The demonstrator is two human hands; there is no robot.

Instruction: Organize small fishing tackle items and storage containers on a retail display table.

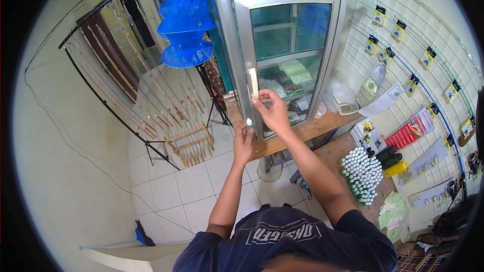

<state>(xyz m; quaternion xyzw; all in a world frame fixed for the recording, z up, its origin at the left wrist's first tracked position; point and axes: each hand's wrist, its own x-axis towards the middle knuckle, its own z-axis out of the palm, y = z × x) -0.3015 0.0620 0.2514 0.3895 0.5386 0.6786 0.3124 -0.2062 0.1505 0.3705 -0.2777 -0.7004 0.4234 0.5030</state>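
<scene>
My left hand point(243, 141) is closed around a small green bottle with a white cap point(249, 123), held upright beside the lower left corner of a metal-framed glass cabinet point(245, 19). Higher and to the right, my right hand point(273, 109) has its thumb and index finger at the lower end of a narrow pale strip point(253, 79) on the cabinet door frame; whether it grips the strip or only touches it cannot be told. Behind the glass, bags and pale green papers point(296, 71) lie on shelves.
The cabinet stands on a wooden bench point(264, 149). At the right, many white-capped bottles point(362, 173) crowd a brown table near a small scale point(347, 108). Fishing rods on a black rack point(106, 102) and blue mesh nets point(187, 26) stand at the left.
</scene>
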